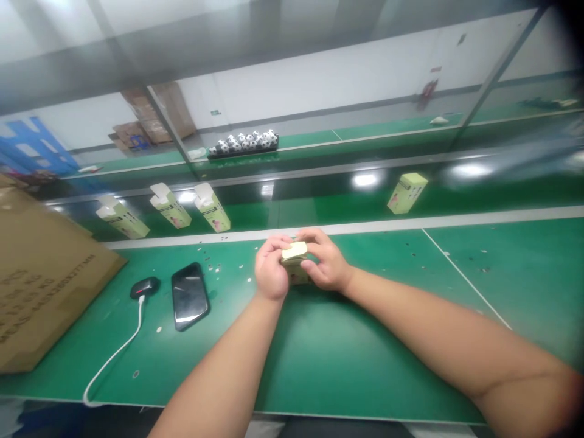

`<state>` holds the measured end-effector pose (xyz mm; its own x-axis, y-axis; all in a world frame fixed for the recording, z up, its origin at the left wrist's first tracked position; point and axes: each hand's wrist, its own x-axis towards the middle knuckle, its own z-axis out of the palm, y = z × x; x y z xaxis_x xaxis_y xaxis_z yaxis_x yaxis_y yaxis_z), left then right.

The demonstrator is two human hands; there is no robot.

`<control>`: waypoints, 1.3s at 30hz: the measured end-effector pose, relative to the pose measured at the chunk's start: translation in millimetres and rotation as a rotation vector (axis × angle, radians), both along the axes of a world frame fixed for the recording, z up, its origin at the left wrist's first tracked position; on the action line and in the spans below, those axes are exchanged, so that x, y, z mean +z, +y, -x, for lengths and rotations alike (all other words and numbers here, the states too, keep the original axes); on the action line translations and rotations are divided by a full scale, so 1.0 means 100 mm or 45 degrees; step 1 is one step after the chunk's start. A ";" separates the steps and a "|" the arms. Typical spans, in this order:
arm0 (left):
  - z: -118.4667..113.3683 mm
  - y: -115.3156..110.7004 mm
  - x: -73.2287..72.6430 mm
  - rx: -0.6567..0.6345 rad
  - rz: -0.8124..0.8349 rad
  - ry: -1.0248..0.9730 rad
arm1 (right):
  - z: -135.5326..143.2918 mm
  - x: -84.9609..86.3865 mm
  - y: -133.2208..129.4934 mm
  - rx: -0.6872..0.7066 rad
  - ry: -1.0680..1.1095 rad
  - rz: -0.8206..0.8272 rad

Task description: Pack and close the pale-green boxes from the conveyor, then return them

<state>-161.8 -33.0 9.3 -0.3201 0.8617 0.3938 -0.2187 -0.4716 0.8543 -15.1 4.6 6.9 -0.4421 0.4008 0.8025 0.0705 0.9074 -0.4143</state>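
Between my two hands a small pale-yellow carton (298, 277) stands on the green table, its top flap raised a little. My left hand (272, 267) is closed around the carton's left side, fingers along the flap. On the other side my right hand (327, 260) grips it too, thumb at the front and fingers at the top edge. The hands cover most of the carton's sides. Beyond them, on the shiny green strip, a similar closed yellow-green carton (407, 193) stands to the right.
Three open-topped cartons (212, 208) stand on the strip at the left. A black phone (190, 297) and a black device (145, 287) with a white cable lie left of my hands. A large cardboard box (50, 280) fills the left edge. Football-patterned balls (244, 142) sit in a tray behind.
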 end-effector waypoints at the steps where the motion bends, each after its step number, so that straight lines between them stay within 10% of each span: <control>1: -0.01 -0.01 -0.02 -0.013 -0.029 0.042 | -0.01 0.01 0.00 0.031 0.026 -0.020; 14: -0.08 -0.07 -0.12 0.177 -0.232 0.550 | -0.03 0.07 -0.02 -0.114 0.075 0.046; 21: -0.09 -0.05 -0.07 0.254 -0.217 0.610 | -0.02 0.02 0.04 -0.008 0.291 0.412; 39: -0.09 -0.07 -0.12 0.223 -0.216 0.583 | -0.03 0.12 0.02 -0.011 0.036 -0.074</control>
